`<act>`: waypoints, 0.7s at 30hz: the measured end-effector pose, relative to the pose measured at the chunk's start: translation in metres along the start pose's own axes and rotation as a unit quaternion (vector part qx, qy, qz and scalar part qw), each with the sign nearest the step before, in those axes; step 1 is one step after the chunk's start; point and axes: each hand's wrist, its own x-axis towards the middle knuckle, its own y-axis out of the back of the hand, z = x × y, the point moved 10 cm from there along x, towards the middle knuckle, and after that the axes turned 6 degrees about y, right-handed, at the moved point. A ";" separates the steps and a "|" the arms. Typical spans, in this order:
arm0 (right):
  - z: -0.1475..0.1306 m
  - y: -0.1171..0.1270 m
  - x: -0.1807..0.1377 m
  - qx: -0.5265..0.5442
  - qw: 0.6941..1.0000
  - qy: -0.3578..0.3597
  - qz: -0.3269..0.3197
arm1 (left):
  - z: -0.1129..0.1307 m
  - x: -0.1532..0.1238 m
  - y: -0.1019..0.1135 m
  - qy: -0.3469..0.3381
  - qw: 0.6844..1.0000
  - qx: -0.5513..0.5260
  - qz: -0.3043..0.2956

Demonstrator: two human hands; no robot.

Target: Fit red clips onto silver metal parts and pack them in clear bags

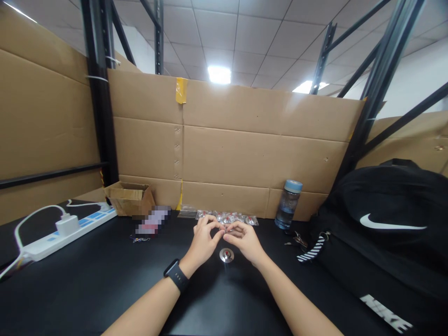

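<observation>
My left hand (pixel 206 237) and my right hand (pixel 244 239) meet fingertip to fingertip over the black table. Between their pinched thumbs and forefingers is a tiny, shiny metal-looking piece (pixel 225 229), too small to name. Just below the fingers, a round silver disc with a red centre (pixel 227 255) lies on the table. Behind the hands, several similar discs in clear plastic bags (pixel 250 220) lie in a row, partly hidden by my fingers. A black smartwatch (pixel 176 275) is on my left wrist.
A white power strip (pixel 70 233) and an open cardboard box (pixel 131 199) stand left. A water bottle (pixel 289 204), keys (pixel 297 239) and a black backpack (pixel 381 252) are right. A cardboard wall (pixel 231 149) closes off the back.
</observation>
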 end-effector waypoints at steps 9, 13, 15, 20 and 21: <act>-0.001 -0.001 0.000 -0.004 1.000 -0.001 0.003 | 0.005 -0.003 0.001 -0.005 1.000 0.018 0.001; 0.000 0.005 0.001 -0.054 0.998 -0.005 0.007 | 0.003 -0.002 0.002 0.002 1.000 0.013 0.008; -0.002 0.007 0.002 -0.084 0.996 0.011 0.003 | 0.003 -0.001 0.002 -0.001 1.000 0.011 0.006; -0.009 0.008 0.004 -0.144 0.987 0.064 -0.007 | 0.006 -0.001 0.001 -0.013 1.000 0.003 -0.007; -0.009 0.007 0.004 -0.148 0.987 0.068 -0.011 | 0.007 -0.001 0.001 -0.016 1.000 0.002 -0.009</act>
